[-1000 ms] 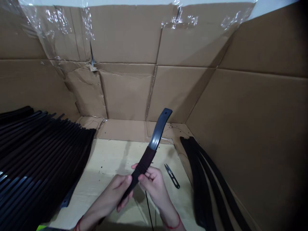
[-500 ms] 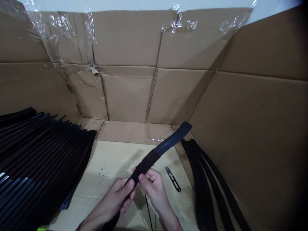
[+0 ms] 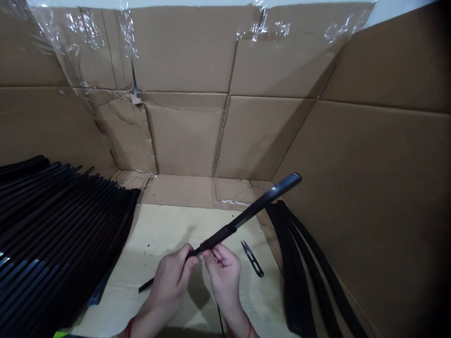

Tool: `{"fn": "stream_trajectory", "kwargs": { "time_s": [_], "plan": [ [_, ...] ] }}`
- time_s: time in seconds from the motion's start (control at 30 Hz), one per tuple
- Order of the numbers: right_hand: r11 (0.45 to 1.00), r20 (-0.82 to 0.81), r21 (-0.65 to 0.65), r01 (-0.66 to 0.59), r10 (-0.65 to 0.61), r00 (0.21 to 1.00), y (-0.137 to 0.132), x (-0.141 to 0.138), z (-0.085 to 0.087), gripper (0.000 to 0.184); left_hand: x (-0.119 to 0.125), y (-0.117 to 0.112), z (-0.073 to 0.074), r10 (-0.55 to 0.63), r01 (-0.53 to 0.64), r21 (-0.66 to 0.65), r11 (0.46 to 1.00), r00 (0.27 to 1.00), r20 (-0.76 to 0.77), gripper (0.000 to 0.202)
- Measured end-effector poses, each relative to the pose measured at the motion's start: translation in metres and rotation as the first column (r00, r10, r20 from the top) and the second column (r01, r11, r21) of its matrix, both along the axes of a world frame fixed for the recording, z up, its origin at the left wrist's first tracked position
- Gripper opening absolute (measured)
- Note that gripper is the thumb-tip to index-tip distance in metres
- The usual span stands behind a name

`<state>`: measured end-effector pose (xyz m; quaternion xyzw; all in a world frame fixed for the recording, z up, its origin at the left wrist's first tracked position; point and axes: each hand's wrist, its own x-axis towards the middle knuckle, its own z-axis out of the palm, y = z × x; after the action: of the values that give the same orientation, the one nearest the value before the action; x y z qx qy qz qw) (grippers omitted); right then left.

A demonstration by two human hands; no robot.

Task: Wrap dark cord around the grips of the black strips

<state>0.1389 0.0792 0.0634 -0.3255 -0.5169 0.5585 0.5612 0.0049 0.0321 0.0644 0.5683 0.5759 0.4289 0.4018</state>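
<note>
Black strip (image 3: 260, 202), now rolled edge-on to us, slants above the worktop (image 3: 169, 225); its wide face showed a moment ago. Left hand (image 3: 169, 274) grasps its lower part; right hand (image 3: 224, 271) pinches the dark sleeve (image 3: 220, 236) low down. We judge this eases work along the narrow side.

Glossy black strip (image 3: 262, 202) (dark sleeve (image 3: 219, 236) partway along), edge-on, slanting up rightward

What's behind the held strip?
Pale board shows past its middle, cardboard past its far end. Whatever the strip directly covers can't be seen.
</note>
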Motion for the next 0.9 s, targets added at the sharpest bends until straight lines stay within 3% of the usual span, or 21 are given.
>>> {"fn": "stream_trajectory", "kwargs": {
  "time_s": [0.1, 0.13, 0.23, 0.27, 0.3, 0.37, 0.4, 0.43, 0.5, 0.57, 0.67, 0.7, 0.8, 0.83, 0.9],
  "plan": [
    [0.988, 0.077, 0.024, -0.150, 0.147, 0.986, -0.0024, 0.0007, 0.0043, 0.042, 0.0029, -0.0017, 0.0042, -0.184, 0.216, -0.213, 0.953, 0.970, 0.158, 0.055],
    [0.989, 0.093, 0.029, -0.143, 0.140, 0.986, -0.0031, 0.0013, 0.0047, 0.044, 0.0037, -0.0018, 0.0042, -0.176, 0.210, -0.219, 0.953, 0.971, 0.162, 0.055],
    [1.000, 0.073, 0.023, 0.000, -0.001, 0.997, -0.0042, 0.0034, 0.0034, 0.045, 0.0058, -0.0028, 0.0005, 0.027, -0.026, -0.053, 0.998, 1.000, 0.012, 0.043],
    [1.000, 0.063, 0.002, -0.022, 0.021, 0.998, -0.0040, 0.0041, 0.0028, 0.044, 0.0059, -0.0036, -0.0013, 0.050, -0.049, -0.048, 0.998, 0.998, 0.025, 0.042],
    [0.996, 0.057, -0.024, -0.091, 0.093, 0.994, -0.0036, 0.0049, 0.0025, 0.042, 0.0055, -0.0045, -0.0031, 0.013, -0.003, -0.104, 0.995, 0.995, 0.095, 0.044],
    [0.967, 0.043, -0.068, -0.245, 0.248, 0.968, -0.0026, 0.0060, 0.0026, 0.042, 0.0038, -0.0062, -0.0052, -0.146, 0.227, -0.235, 0.945, 0.937, 0.318, 0.050],
    [0.962, 0.037, -0.075, -0.264, 0.267, 0.963, -0.0021, 0.0061, 0.0029, 0.043, 0.0029, -0.0067, -0.0053, -0.199, 0.308, -0.245, 0.919, 0.902, 0.383, 0.051],
    [0.970, 0.035, -0.067, -0.232, 0.234, 0.971, -0.0019, 0.0058, 0.0032, 0.043, 0.0023, -0.0069, -0.0049, -0.217, 0.316, -0.218, 0.924, 0.898, 0.382, 0.049],
    [0.995, 0.041, -0.030, -0.096, 0.097, 0.994, -0.0024, 0.0041, 0.0033, 0.038, 0.0021, -0.0066, -0.0030, -0.131, 0.156, -0.093, 0.983, 0.965, 0.229, 0.041],
    [0.999, 0.043, -0.014, -0.048, 0.049, 0.998, -0.0035, 0.0021, 0.0032, 0.036, 0.0030, -0.0060, -0.0009, -0.005, 0.011, -0.045, 0.999, 0.990, 0.142, 0.038],
    [0.991, 0.061, -0.037, -0.132, 0.134, 0.989, -0.0052, 0.0000, 0.0037, 0.043, 0.0051, -0.0044, 0.0002, -0.099, 0.159, -0.203, 0.966, 0.956, 0.277, 0.048],
    [0.993, 0.066, -0.039, -0.110, 0.112, 0.991, -0.0055, -0.0004, 0.0040, 0.046, 0.0058, -0.0037, 0.0001, -0.116, 0.180, -0.206, 0.962, 0.950, 0.289, 0.049],
    [0.999, 0.059, -0.028, 0.041, -0.039, 0.997, -0.0047, 0.0002, 0.0046, 0.050, 0.0061, -0.0025, 0.0001, 0.050, -0.045, -0.043, 0.998, 0.991, 0.127, 0.041],
    [0.999, 0.041, -0.037, 0.025, -0.024, 0.999, -0.0037, 0.0012, 0.0047, 0.048, 0.0052, -0.0026, 0.0006, 0.086, -0.083, -0.030, 0.996, 0.991, 0.105, 0.039],
    [0.986, -0.006, -0.089, -0.143, 0.143, 0.990, -0.0013, 0.0038, 0.0045, 0.042, 0.0024, -0.0028, 0.0026, -0.001, 0.030, -0.149, 0.988, 0.982, 0.190, 0.043]
  ]
}}
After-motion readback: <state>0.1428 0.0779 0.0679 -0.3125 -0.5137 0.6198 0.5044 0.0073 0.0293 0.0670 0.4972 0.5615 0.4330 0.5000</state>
